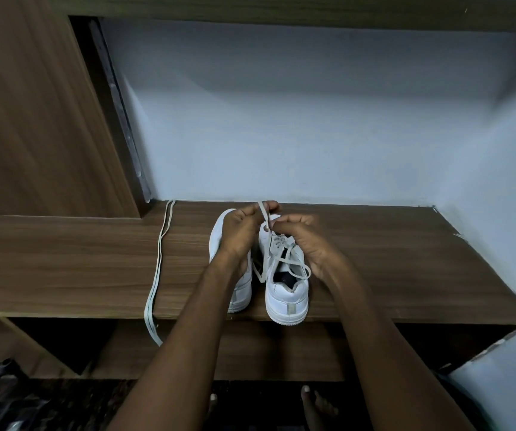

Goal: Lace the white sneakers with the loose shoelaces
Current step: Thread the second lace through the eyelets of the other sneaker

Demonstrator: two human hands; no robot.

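Two white sneakers stand side by side on a wooden shelf (405,275), heels toward me. The right sneaker (287,293) has a pale lace (284,259) crossed through its lower eyelets, with loose ends hanging over its opening. My left hand (241,234) and my right hand (306,241) meet above its toe, both pinching a raised stretch of that lace. The left sneaker (241,290) is partly hidden under my left wrist. A second loose shoelace (157,269) lies on the shelf to the left, and its end hangs over the front edge.
A pale wall stands behind the shelf and a wooden panel (32,119) rises at the left. Below the shelf front is a dark open compartment. My bare toes (315,405) show on the dark floor at the bottom.
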